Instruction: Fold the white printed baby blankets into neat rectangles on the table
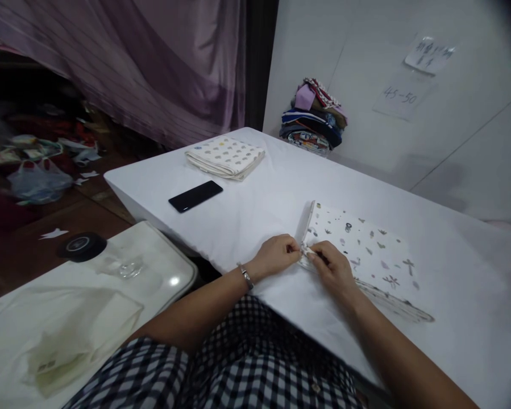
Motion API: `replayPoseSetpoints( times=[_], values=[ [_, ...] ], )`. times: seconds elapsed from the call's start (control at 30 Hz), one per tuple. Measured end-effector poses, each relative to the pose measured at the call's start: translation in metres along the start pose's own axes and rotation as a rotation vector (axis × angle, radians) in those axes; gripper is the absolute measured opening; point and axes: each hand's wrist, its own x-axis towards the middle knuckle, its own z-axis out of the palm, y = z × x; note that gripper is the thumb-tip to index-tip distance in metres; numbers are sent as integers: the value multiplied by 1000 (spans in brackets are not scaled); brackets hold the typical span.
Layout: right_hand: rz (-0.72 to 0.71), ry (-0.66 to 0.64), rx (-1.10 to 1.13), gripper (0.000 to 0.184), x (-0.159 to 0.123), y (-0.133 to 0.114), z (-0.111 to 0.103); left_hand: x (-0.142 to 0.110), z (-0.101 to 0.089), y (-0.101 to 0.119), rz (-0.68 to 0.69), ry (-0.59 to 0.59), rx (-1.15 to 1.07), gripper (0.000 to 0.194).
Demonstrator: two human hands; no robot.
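Printed cloth (368,244) lies folded on the white table (272,193), reaching beyond and rightward from the hands; left hand (278,254) and right hand (334,267) both pinch its near-left corner. A light, even pinch should keep the layers aligned.

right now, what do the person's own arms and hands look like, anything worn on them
Neither the left hand nor the right hand wears a glove. A narrow silver-coloured bracelet circles the left wrist; the right wrist shows none. The left sleeve is dark-and-white check and leaves the forearm bare.
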Motion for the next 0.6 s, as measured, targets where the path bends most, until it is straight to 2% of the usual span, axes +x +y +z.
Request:
replayPoseSetpoints(
  times=[0.13,0.3,0.4,0.6],
  values=[
    [12,40,24,17,0,-4,-1,0,2,-1,-4,-2,-51,7],
    [-11,81,26,15,-3,-3,0,2,4,-5,-47,-57,-241,10],
    [-56,37,-73,13,-4,-3,2,2,2,-5,-89,-91,-263,12],
    [-167,-94,-298,18,-6,-8,1,1,-1,-1,-64,-78,-129,9]
  ],
)
